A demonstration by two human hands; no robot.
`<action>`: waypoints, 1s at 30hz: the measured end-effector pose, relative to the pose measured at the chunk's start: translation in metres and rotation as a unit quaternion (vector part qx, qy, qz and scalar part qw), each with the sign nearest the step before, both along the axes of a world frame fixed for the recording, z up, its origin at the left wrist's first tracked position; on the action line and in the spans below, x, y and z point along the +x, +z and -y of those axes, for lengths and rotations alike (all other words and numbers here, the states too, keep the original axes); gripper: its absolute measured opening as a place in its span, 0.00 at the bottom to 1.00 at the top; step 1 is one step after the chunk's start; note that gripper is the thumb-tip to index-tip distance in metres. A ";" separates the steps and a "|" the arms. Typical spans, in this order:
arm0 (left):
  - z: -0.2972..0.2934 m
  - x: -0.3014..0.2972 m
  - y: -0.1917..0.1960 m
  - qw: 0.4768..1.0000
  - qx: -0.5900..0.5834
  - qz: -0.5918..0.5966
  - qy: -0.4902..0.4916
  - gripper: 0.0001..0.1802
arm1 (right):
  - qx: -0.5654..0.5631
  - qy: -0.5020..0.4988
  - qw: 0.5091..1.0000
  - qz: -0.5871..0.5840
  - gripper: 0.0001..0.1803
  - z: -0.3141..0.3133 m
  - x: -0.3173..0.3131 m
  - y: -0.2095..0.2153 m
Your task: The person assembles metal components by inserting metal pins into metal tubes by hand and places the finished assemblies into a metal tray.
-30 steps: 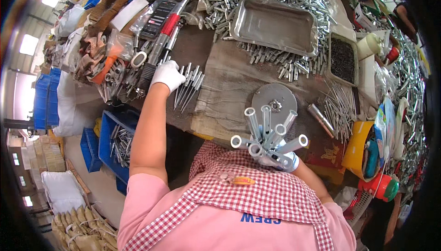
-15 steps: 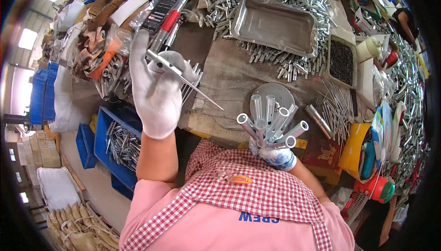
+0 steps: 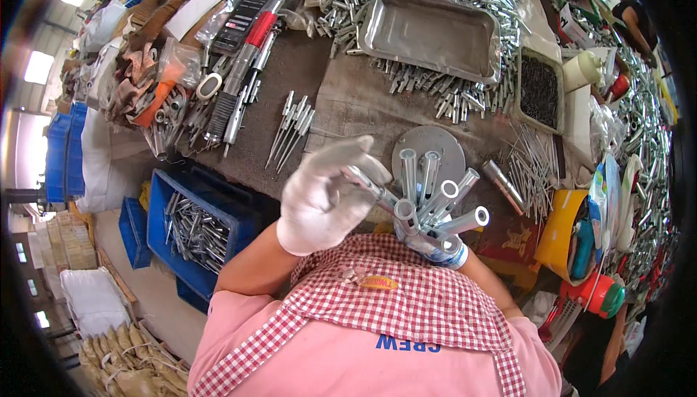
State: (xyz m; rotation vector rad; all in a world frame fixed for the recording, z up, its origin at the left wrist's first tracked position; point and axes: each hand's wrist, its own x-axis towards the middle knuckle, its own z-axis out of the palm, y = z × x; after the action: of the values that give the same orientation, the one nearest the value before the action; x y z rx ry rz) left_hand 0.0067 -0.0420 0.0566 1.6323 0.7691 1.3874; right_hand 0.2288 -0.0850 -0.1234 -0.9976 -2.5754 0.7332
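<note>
My left hand, in a white glove, is closed with thumb and fingers around a shiny metal tube. That tube's far end meets the bunch on the right; whether it goes inside another tube is hidden. My right hand, in a white glove with blue stains, grips a fan of several silvery metal tubes, their open ends pointing up and outward. Just beyond them on the table lies a round grey metal disc. Several metal pieces with thin rods lie side by side farther left.
An empty steel tray rests on heaped metal parts at the back. A bin of dark small pieces and loose thin rods are to the right. Blue crates stand left, below the table edge. A red-handled tool lies back left.
My left hand has come down and right, from above the table's left part to the tube bunch. My right hand stays nearly in place, still gripping the tubes.
</note>
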 end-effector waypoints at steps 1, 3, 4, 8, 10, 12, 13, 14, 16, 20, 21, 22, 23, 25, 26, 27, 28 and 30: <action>0.004 0.001 -0.002 1.000 -0.017 0.004 -0.003 0.30 | -0.261 -0.043 0.948 -0.176 0.29 -0.002 -0.001 0.017; 0.002 -0.001 -0.004 0.999 -0.034 0.009 -0.018 0.28 | -0.492 -0.091 0.797 -0.337 0.29 -0.006 0.001 0.033; -0.002 -0.007 -0.004 0.996 0.034 -0.074 -0.032 0.26 | -0.505 -0.084 0.795 -0.324 0.31 -0.008 0.003 0.035; -0.009 -0.019 -0.005 0.984 0.113 -0.134 -0.030 0.29 | -0.610 -0.074 0.669 -0.417 0.40 -0.006 0.000 0.056; -0.012 -0.020 -0.001 0.994 -0.047 0.074 0.064 0.44 | -0.548 -0.041 0.728 -0.409 0.43 -0.012 0.002 0.066; -0.029 -0.043 0.001 0.981 0.029 0.152 0.114 0.44 | -0.611 -0.059 0.664 -0.426 0.42 -0.013 0.001 0.075; -0.035 -0.057 -0.004 0.985 0.025 0.108 0.133 0.42 | -0.658 -0.069 0.608 -0.438 0.42 -0.009 0.005 0.068; -0.043 -0.074 -0.009 0.978 -0.004 0.043 0.206 0.37 | -0.658 -0.067 0.608 -0.440 0.42 -0.008 0.008 0.058; -0.064 -0.099 -0.021 0.873 -0.140 -0.216 0.415 0.24 | -0.665 -0.035 0.622 -0.411 0.41 -0.006 0.010 0.042; -0.092 -0.126 -0.049 0.734 -0.280 -0.520 0.335 0.28 | -0.622 -0.059 0.669 -0.402 0.41 -0.007 0.006 0.044; -0.095 -0.129 -0.056 0.713 -0.283 -0.560 0.312 0.27 | -0.599 -0.049 0.699 -0.388 0.40 -0.007 0.004 0.044; -0.101 -0.128 -0.058 0.709 -0.281 -0.566 0.312 0.26 | -0.574 -0.042 0.727 -0.374 0.40 -0.008 0.005 0.043; -0.107 -0.131 -0.060 0.711 -0.279 -0.566 0.310 0.26 | -0.548 -0.035 0.755 -0.359 0.39 -0.008 0.005 0.041; -0.114 -0.138 -0.062 0.715 -0.311 -0.579 0.239 0.24 | -0.453 -0.019 0.811 -0.370 0.37 -0.004 0.003 0.024; -0.117 -0.137 -0.063 0.712 -0.331 -0.570 0.242 0.23 | -0.414 -0.006 0.856 -0.311 0.36 -0.003 0.004 0.021; -0.116 -0.136 -0.064 0.713 -0.331 -0.570 0.241 0.23 | -0.372 0.008 0.894 -0.248 0.35 -0.003 0.006 0.019; -0.115 -0.135 -0.064 0.718 -0.301 -0.576 0.252 0.21 | -0.470 -0.041 0.822 -0.319 0.34 -0.004 0.003 0.030; -0.116 -0.133 -0.062 0.722 -0.270 -0.581 0.262 0.20 | -0.460 -0.050 0.832 -0.307 0.33 -0.006 -0.001 0.031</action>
State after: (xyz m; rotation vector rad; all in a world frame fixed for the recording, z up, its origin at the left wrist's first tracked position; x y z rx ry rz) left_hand -0.1264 0.0738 -0.0054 1.7128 2.2484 0.1390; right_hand 0.2278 -0.0788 -0.0921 -0.8721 -1.5401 1.9676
